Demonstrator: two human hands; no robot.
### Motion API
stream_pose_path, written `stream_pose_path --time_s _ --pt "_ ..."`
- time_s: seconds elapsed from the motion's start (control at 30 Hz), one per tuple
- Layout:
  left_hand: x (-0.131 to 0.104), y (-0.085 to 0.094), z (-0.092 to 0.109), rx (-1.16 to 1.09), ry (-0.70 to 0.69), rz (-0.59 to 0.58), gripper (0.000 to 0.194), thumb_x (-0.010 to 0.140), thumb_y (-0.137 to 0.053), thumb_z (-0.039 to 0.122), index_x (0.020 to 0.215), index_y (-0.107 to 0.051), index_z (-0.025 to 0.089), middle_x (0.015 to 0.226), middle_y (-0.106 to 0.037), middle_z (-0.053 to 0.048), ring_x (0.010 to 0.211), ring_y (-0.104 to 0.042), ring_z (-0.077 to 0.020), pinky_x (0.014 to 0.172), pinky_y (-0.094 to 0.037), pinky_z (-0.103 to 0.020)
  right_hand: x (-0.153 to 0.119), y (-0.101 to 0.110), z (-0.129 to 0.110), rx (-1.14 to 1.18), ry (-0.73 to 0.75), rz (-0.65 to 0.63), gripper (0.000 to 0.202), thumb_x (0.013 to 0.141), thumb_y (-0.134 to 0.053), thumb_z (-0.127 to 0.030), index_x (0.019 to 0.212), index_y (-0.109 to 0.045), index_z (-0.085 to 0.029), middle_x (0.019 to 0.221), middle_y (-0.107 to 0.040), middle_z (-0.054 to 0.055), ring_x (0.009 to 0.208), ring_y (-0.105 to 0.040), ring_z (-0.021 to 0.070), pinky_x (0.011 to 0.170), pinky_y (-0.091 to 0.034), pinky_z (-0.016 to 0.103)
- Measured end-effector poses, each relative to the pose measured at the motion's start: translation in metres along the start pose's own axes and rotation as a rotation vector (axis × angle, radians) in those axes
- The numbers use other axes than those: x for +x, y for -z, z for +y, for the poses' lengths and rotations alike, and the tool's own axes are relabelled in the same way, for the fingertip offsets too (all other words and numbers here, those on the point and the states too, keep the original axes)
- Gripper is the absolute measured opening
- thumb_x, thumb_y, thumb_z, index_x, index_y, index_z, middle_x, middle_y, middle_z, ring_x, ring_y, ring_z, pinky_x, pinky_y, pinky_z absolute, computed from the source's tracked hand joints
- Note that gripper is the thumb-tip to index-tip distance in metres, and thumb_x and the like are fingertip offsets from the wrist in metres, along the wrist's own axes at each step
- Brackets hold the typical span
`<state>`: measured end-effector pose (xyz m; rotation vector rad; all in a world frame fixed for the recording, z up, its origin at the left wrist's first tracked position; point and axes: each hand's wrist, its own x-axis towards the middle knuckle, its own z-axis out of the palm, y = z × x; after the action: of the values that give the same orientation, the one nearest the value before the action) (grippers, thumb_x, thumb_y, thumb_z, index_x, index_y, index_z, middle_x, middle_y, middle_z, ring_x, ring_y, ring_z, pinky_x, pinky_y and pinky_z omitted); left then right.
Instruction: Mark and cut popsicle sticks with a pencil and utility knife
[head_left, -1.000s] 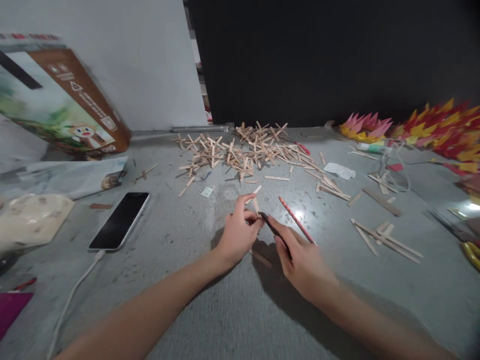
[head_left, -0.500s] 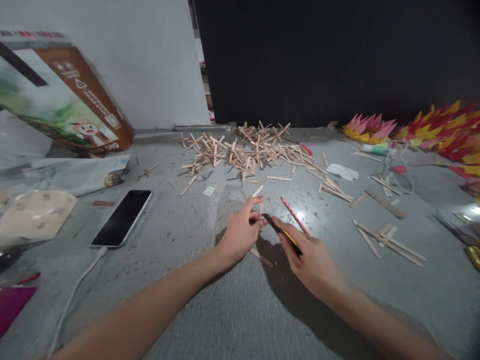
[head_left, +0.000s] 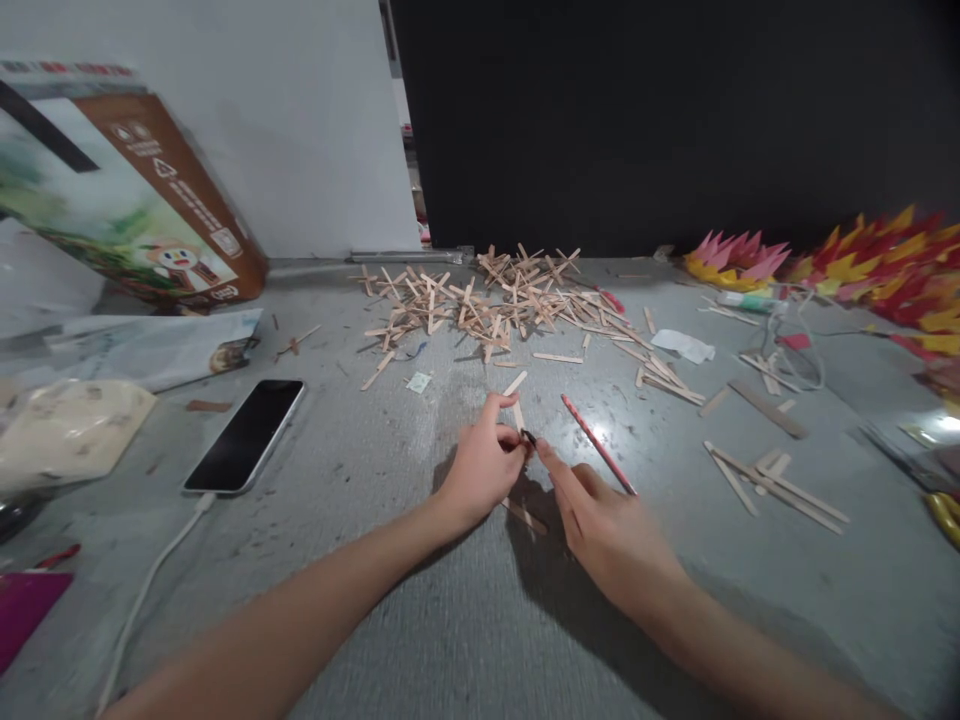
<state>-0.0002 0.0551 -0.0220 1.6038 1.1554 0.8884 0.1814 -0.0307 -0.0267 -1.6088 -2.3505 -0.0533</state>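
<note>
My left hand (head_left: pixel 487 455) pinches a flat wooden craft stick (head_left: pixel 519 412) upright between thumb and fingers. Another craft stick (head_left: pixel 516 382) lies just behind the fingertips. In my right hand (head_left: pixel 611 525) is a utility knife (head_left: pixel 529 437); only its dark front end shows, touching or very close to the held stick, and the hand covers the rest. Beside the right hand a red patterned pencil (head_left: pixel 598 443) lies on the grey table (head_left: pixel 420 630). Under the hands is a loose stick (head_left: pixel 525 516).
A heap of crossed craft sticks (head_left: pixel 487 300) spreads along the back. Loose sticks (head_left: pixel 780 485) and scissors (head_left: pixel 941 510) lie at right, near paper flame shapes (head_left: pixel 877 270). At left are a phone (head_left: pixel 246 435) with a cable and a printed carton (head_left: pixel 172 200).
The right hand has turned and its index finger now reaches forward along the knife, hiding the yellow handle. The held stick leans slightly more to the left. The left hand has barely moved.
</note>
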Motion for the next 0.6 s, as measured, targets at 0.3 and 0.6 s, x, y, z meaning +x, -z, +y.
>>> stream_pose_path --time_s 0.3,0.6 --pt "0.0 0.001 -0.004 0.026 -0.044 -0.039 0.048 0.09 -0.06 0.019 0.138 -0.052 0.021 0.069 -0.065 0.006 0.062 -0.055 -0.0121 0.068 -0.042 -0.024 0.008 0.012 0.001 0.49 -0.184 0.014 0.043 0.109 -0.041 -0.031 0.149 -0.056 -0.027 0.119 -0.078 0.011 0.086 -0.077 0.0194 0.074 -0.056 0.027" --pt "0.001 0.001 0.003 -0.061 0.004 -0.037 0.05 0.087 -0.063 0.016 0.135 -0.054 0.021 0.068 -0.062 0.006 0.062 -0.055 -0.0121 0.067 -0.042 -0.024 0.014 0.027 0.009 0.64 -0.223 0.001 0.038 0.107 -0.044 -0.036 0.138 -0.064 -0.024 0.099 -0.08 0.008 0.064 -0.07 0.0146 0.063 -0.053 0.023"
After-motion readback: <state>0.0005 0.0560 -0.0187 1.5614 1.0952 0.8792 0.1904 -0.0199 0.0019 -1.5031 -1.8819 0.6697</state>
